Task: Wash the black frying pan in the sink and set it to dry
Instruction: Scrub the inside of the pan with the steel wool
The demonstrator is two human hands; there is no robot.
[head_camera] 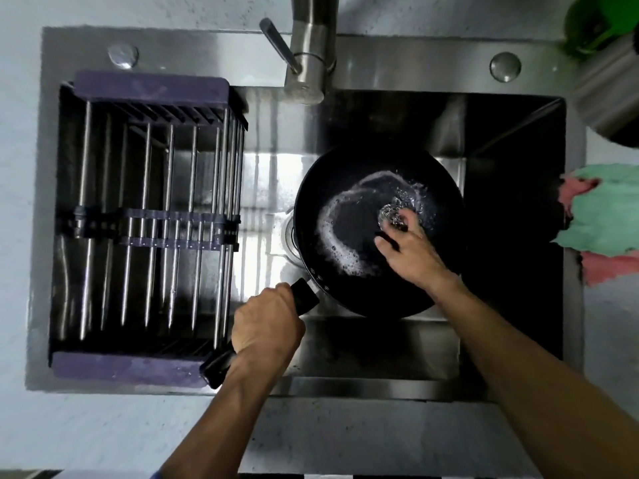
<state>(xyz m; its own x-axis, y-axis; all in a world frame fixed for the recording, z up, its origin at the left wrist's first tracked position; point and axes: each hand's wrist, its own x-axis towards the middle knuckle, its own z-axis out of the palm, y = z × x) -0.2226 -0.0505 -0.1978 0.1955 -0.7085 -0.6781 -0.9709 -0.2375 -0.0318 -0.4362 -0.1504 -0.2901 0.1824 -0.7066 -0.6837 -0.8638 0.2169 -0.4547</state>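
Observation:
The black frying pan point(349, 188) lies in the steel sink point(380, 344), right of centre. A ring of soapy foam streaks its inside. My left hand point(264, 324) grips the pan's black handle point(304, 295) at the sink's front. My right hand point(409, 252) reaches into the pan and holds a steel wool scrubber point(392, 216) against the pan's bottom.
A purple-framed drying rack point(148, 216) with metal bars fills the sink's left side. The steel tap point(309, 53) stands at the back centre. A green and pink cloth point(601, 219) lies on the right counter. A green container point(587, 22) sits at the back right.

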